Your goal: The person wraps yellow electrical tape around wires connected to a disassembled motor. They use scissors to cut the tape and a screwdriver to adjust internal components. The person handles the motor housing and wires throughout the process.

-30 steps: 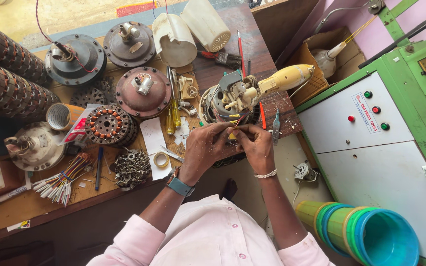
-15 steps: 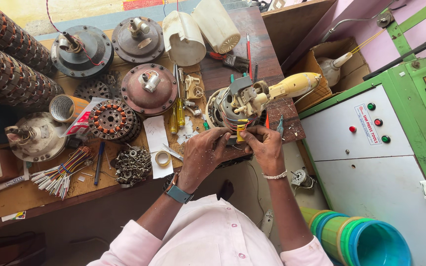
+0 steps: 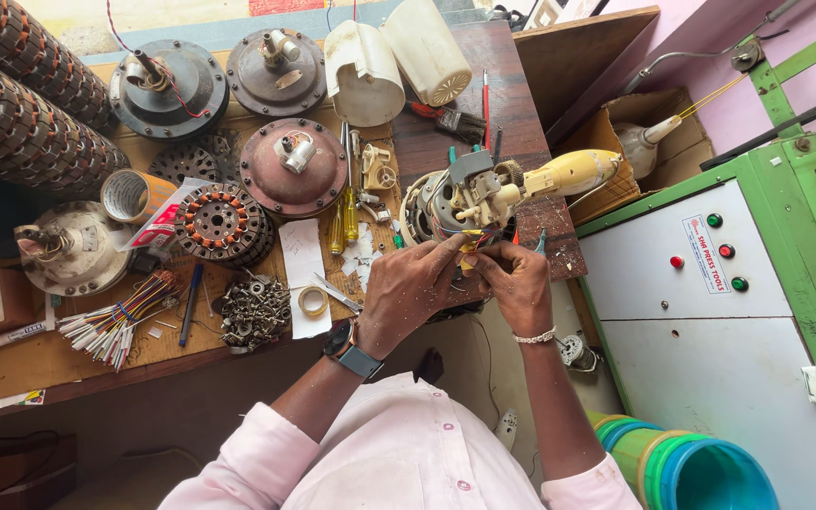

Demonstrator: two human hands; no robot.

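A table-fan motor (image 3: 460, 203) with bare windings and a cream neck piece (image 3: 573, 172) stands at the front edge of the wooden bench (image 3: 59, 364). My left hand (image 3: 408, 288) and my right hand (image 3: 514, 283) meet just below the motor, fingertips pinched together on its thin coloured wires (image 3: 472, 247), one yellow. A dark watch sits on the left wrist, a bead bracelet on the right. What lies under my palms is hidden.
Left of the hands lie a tape roll (image 3: 312, 301), a white paper slip (image 3: 302, 274), a heap of small metal parts (image 3: 252, 312), a copper-wound stator (image 3: 222, 222), ceiling-fan motor housings (image 3: 295, 170) and yellow screwdrivers (image 3: 344, 217). A white-green machine cabinet (image 3: 710, 321) and stacked plastic buckets (image 3: 701, 467) stand right.
Both hands stay pinched on the wires under the motor. The view has shifted slightly, so bench and hands sit a little lower and further right in frame.
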